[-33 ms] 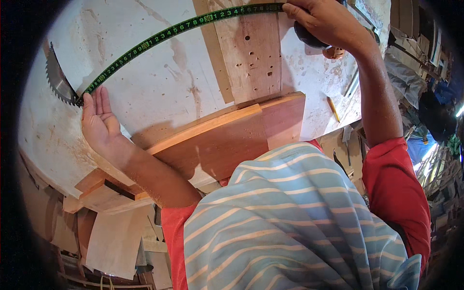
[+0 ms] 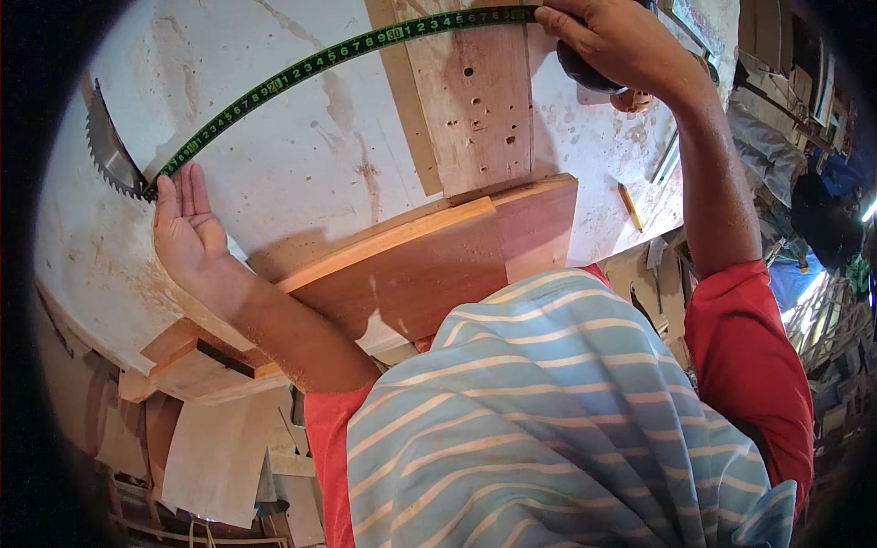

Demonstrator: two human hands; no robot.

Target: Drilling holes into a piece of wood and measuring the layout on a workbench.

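A green and black tape measure (image 2: 301, 68) is stretched across the dusty white saw table (image 2: 301, 173). My left hand (image 2: 187, 228) lies flat, palm up, fingers straight. Its fingertips touch the tape's end right beside the toothed circular saw blade (image 2: 108, 155) at the far left. My right hand (image 2: 617, 41) at the top is closed on the tape and its dark case (image 2: 585, 75). A reddish wooden board (image 2: 411, 274) lies on the near edge of the table, just in front of my chest.
A pale upright plank with small holes (image 2: 475, 100) lies across the table under the tape. A yellow pencil (image 2: 628, 205) rests to the right. Wood offcuts (image 2: 201, 365) stick out below the table's left edge, and clutter fills the right side.
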